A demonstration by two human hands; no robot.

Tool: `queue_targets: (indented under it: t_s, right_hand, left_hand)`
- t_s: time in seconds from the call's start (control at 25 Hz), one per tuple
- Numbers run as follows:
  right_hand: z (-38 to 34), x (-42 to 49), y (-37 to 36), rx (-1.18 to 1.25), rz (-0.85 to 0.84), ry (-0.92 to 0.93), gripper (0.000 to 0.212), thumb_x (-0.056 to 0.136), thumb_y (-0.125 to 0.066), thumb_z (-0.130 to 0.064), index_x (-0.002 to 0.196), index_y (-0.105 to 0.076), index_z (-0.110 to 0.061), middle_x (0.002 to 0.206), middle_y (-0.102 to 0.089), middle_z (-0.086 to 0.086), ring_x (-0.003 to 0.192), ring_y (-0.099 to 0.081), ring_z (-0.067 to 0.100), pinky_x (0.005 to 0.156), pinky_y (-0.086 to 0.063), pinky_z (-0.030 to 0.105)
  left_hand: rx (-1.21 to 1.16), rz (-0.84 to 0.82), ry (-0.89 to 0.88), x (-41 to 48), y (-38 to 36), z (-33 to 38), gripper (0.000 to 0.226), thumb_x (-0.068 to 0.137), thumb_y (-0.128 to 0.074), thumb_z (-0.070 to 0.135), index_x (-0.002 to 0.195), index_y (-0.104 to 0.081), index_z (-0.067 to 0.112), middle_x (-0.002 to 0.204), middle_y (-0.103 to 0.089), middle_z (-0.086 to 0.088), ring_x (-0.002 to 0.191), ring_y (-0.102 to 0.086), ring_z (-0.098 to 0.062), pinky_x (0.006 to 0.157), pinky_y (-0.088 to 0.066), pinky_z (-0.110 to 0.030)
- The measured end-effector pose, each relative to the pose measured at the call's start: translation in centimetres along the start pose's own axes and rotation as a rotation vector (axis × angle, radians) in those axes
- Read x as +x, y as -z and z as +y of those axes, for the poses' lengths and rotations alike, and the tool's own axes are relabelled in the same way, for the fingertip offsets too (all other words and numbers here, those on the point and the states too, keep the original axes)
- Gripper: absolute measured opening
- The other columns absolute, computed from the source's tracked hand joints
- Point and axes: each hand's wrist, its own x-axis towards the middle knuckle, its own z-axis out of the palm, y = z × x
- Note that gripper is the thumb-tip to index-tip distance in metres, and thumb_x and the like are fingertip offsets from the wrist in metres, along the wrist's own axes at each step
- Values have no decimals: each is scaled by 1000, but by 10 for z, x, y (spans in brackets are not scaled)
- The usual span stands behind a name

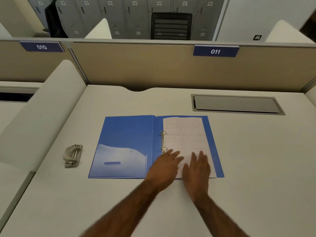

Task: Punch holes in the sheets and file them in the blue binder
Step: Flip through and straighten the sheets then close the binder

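Note:
The blue binder (126, 134) lies open flat on the white desk. White sheets with a faint printed grid (185, 134) rest on its right half, threaded on the two metal rings (163, 141). My left hand (165, 166) lies flat, fingers spread, on the near left corner of the sheets, just below the lower ring. Flat on the near part of the sheets beside it is my right hand (196, 166). Neither hand grips anything. A grey metal hole punch (72, 155) stands on the desk left of the binder, apart from both hands.
A grey cable flap (236, 104) is set into the desk (256, 159) at the back right. A beige partition (136, 69) with labels 010 and 011 closes the far edge. A white side divider (42, 117) rises on the left. A black chair and lockers stand beyond.

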Motion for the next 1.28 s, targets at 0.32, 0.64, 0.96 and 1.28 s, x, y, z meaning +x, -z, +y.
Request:
queue_targets:
  t_s: [0.32, 0.64, 0.96, 1.28]
  right_hand:
    - [22, -6, 3, -11, -206, -271, 72, 100, -44, -42, 153, -25, 3, 157, -31, 28, 148, -26, 43, 118, -21, 55]
    - [24, 34, 53, 981, -66, -531, 36, 103, -42, -43, 119, -67, -22, 115, -70, 2, 111, -63, 25, 97, -51, 41]
    - [18, 67, 75, 1079, -389, -200, 40, 87, -49, -70, 113, -69, -46, 135, -63, -9, 125, -56, 11, 106, -44, 33]
    - [-4, 74, 83, 1035, -408, -299, 56, 95, -55, -49, 143, -48, -22, 139, -53, -5, 124, -54, 18, 106, -49, 43]
  left_hand:
    - [16, -208, 26, 34, -35, 22, 47, 103, -40, 16, 148, -44, 27, 162, -29, 3, 149, -24, -23, 123, -22, -41]
    - [-345, -156, 273, 69, -11, 37, 41, 102, -42, 45, 105, -66, 12, 110, -65, -3, 104, -59, -23, 87, -47, -34]
    - [-577, 150, 533, 112, 30, 52, 50, 93, -54, 58, 81, -69, 12, 74, -68, -1, 71, -67, -19, 69, -56, -33]
    - [-757, -4, 653, 115, 37, 27, 28, 94, -67, 26, 106, -68, 1, 105, -71, -16, 95, -70, -32, 82, -62, -45]
